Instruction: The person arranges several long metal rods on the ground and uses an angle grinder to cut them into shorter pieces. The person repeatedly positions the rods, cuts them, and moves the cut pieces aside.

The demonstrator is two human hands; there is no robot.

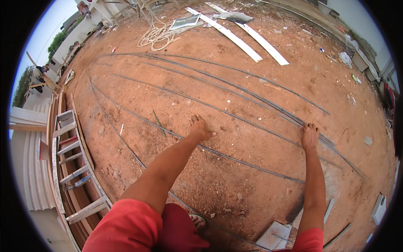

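Long thin steel rods run across the reddish dirt ground, bending with the lens. My right hand [310,136] is closed at the bundle of steel rods [268,101], near its right end. My left hand [200,128] is low over the dirt, fingers spread, holding nothing. It lies between a single rod [235,114] beyond it and another rod [252,164] that passes under my left forearm. One more rod [126,145] curves past my sandalled foot [197,220]. A separate rod [252,74] lies farther off.
A metal ladder [77,168] lies on wooden planks along the left. Two long white strips [235,37], a coiled pale hose [157,38] and a flat panel [184,22] lie at the far side. Rubble and plastic scraps [345,59] line the far right. A pale tile [275,235] is near my right arm.
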